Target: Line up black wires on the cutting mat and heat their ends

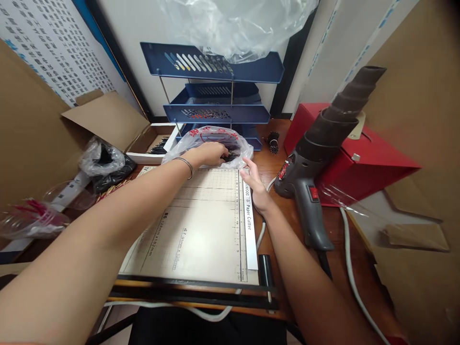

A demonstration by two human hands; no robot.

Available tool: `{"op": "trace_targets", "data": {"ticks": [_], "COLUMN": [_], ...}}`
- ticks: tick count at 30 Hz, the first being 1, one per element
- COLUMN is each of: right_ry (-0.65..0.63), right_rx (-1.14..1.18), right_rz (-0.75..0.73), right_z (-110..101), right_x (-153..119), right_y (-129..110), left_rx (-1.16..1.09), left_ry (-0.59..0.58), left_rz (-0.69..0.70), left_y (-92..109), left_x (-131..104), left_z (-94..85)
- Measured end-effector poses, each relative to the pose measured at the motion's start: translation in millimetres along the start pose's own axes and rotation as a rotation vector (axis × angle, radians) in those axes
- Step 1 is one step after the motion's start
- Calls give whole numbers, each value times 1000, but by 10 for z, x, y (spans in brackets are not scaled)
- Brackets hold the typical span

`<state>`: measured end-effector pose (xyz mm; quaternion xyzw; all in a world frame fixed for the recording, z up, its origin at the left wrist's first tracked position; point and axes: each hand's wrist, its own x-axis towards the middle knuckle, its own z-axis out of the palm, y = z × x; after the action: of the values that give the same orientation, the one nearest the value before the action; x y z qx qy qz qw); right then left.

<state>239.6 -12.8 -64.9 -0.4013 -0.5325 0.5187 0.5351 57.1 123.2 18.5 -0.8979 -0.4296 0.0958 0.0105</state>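
A clear plastic bag with red print lies with its mouth toward me at the far edge of the paper cutter. Thin dark pieces are inside it. My left hand reaches into the bag's mouth, its fingers curled down at the dark pieces; what the fingertips hold is hidden. At the bag's right side, my right hand grips the plastic rim between thumb and fingers. Its wrist is beside the cutter's white ruler strip.
Behind the bag stands a blue tiered tray rack. A heat gun with a stepped nozzle stands right, before a red box. Left are an open carton and bagged sticks. A white cable runs along the right.
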Motion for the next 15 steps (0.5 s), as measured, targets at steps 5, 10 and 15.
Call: {"op": "trace_targets", "data": {"ticks": [5, 10, 15], "right_ry": [29, 27, 24], "right_rx": [-18, -37, -6], "right_rz": [3, 3, 25], "right_z": [0, -1, 7], "right_x": [11, 23, 28], "right_y": [18, 28, 5], "left_rx": [85, 114, 106], "left_ry": [-22, -48, 3], "left_rz": [37, 26, -37], "left_y": [145, 157, 133], "left_x": [69, 93, -18], "left_z": [-84, -135, -116]}}
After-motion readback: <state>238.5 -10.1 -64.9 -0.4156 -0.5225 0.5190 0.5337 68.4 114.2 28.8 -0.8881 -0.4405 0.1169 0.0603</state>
